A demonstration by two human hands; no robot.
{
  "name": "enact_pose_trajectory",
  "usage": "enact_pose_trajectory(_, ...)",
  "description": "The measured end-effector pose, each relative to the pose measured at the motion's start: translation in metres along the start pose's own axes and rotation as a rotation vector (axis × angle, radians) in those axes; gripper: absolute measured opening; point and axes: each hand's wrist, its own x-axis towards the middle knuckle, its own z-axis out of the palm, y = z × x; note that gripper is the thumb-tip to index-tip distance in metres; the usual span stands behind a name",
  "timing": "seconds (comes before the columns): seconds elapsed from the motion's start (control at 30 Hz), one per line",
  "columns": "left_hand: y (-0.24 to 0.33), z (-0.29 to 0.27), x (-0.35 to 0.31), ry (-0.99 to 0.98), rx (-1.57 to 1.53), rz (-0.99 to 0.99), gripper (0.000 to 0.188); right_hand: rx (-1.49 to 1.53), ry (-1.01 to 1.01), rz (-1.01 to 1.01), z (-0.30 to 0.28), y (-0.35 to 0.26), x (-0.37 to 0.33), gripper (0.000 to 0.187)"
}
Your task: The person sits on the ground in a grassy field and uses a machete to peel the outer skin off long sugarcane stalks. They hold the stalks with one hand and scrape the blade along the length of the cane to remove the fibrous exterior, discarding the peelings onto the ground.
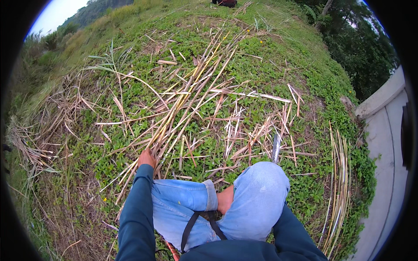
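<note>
The left grip (146,158) sits at the near end of the long stalks (177,108), touching them with its fingers drawn together. Whether the fingers wrap a stalk or merely press on it I cannot tell, as the back of the hand hides their undersides. The stalks fan away from this grip, up the grass (313,143) and slightly to its right, crossing one another. Lying lengthwise like that, they probably present their butt ends to the reaching arm, so that a single stalk can be taken without getting up.

The right grip is out of view, its sleeve (298,230) passing behind the raised knee (263,187), so its state cannot be told. Just beyond that knee, well to the right of the left grip, a flat grey blade (276,148) stands out among pale split scraps (235,126) (close to the right arm, which seems a handy place for it).

Farther right of the grip, a neat bundle of slim stalks (339,174) runs alongside the concrete edge (383,130), seemingly kept apart from the loose litter. Dry leaves (32,150) lie heaped far to the grip's left.
</note>
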Motion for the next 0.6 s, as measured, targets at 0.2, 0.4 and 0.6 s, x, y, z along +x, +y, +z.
enact_pose_trajectory(0.2,-0.013,0.001,-0.003,0.196,0.016,0.01,0.022,0.328,0.079,-0.505,-0.093,-0.239,0.022,0.05)
enact_pose_trajectory(0.4,-0.031,-0.042,-0.005,0.319,-0.35,0.014,0.026,0.436,0.259,-0.957,-0.196,-0.473,0.046,0.048)
enact_pose_trajectory(0.6,-0.09,-0.094,-0.025,0.39,-0.67,0.024,0.035,0.382,0.425,-1.071,-0.248,-0.604,0.068,0.047)
